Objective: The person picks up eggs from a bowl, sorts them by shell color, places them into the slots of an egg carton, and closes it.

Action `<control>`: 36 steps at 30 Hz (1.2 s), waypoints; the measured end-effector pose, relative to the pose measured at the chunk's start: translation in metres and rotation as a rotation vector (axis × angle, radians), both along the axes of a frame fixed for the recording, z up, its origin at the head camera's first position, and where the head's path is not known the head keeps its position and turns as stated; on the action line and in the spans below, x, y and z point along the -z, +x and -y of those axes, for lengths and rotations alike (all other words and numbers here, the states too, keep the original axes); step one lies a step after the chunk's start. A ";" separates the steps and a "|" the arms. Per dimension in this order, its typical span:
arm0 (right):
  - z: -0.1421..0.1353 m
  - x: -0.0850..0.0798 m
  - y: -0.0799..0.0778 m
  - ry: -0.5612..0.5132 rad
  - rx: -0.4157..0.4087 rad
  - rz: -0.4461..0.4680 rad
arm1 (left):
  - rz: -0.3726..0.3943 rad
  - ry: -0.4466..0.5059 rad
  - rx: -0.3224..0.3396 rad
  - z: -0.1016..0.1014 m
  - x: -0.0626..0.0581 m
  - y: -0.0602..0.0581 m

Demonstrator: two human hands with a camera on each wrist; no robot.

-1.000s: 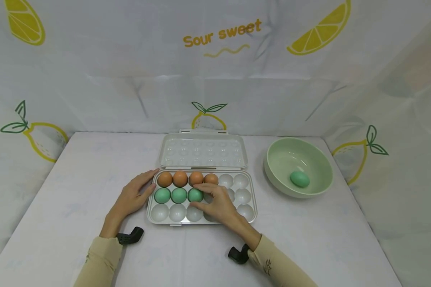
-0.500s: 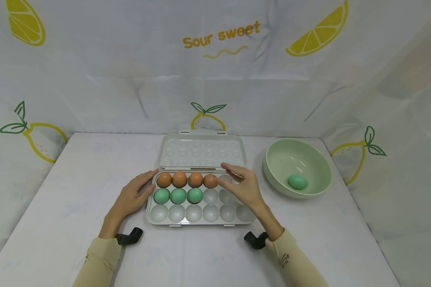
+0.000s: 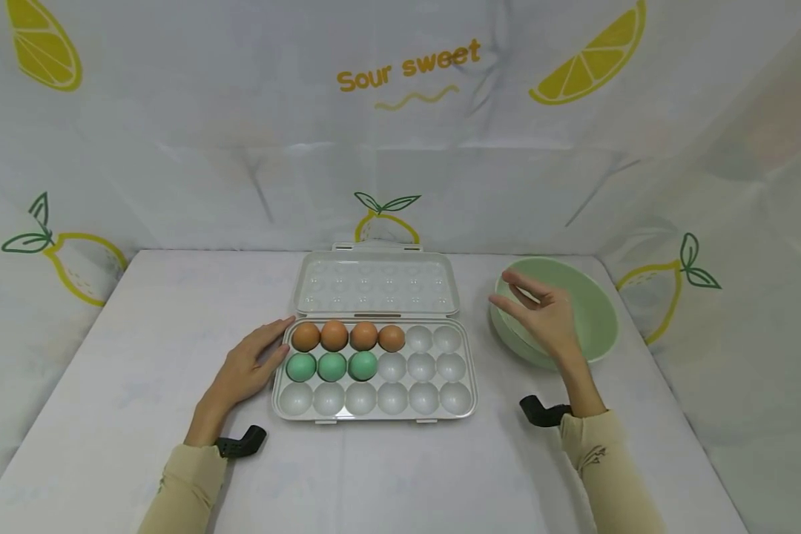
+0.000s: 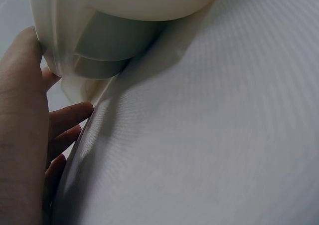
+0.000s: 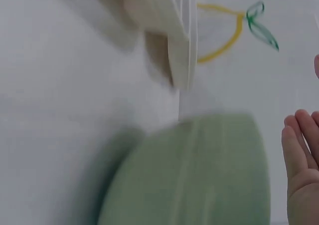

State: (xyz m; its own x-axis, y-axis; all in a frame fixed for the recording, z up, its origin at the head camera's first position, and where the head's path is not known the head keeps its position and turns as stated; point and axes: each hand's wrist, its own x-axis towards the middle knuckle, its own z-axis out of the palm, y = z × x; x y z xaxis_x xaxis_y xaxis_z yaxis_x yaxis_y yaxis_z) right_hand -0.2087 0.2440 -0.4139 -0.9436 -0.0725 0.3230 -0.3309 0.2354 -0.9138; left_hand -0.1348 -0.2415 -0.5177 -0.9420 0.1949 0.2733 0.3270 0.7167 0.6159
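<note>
A white egg tray point(image 3: 374, 420) stands mid-table with its see-through lid point(image 3: 377, 282) folded back. Along its far row sit several brown eggs point(image 3: 334, 336); the middle row has three green eggs point(image 3: 332, 366) at its left end. My left hand point(image 3: 250, 363) rests with relaxed fingers against the tray's left side, thumb and fingertips at its wall. Over the left part of a light green bowl point(image 3: 594, 315) is my right hand point(image 3: 544, 315), fingers and thumb spread apart with nothing between them. The bowl's inside is partly hidden behind that hand.
A white cloth point(image 3: 387, 475) covers the table. Behind it hangs a white curtain point(image 3: 240, 163) with lemon prints, which also closes in both sides. Black wrist cameras point(image 3: 242, 442) sit on both wrists.
My right hand let go of the third green egg in the middle row, then moved right from the tray to over the bowl. My left hand has stayed at the tray.
</note>
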 end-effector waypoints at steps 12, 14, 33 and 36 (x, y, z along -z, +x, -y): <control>-0.066 0.003 0.011 0.105 0.054 0.087 | -0.008 -0.007 -0.008 0.002 0.002 0.000; -0.070 0.005 0.012 0.141 0.059 0.089 | -0.004 -0.008 -0.010 0.002 0.002 0.001; -0.100 0.003 0.014 0.582 -0.044 0.222 | 0.011 0.002 0.003 0.001 0.001 0.000; -0.101 0.003 0.012 0.614 -0.057 0.230 | 0.004 0.004 0.004 0.001 0.002 -0.001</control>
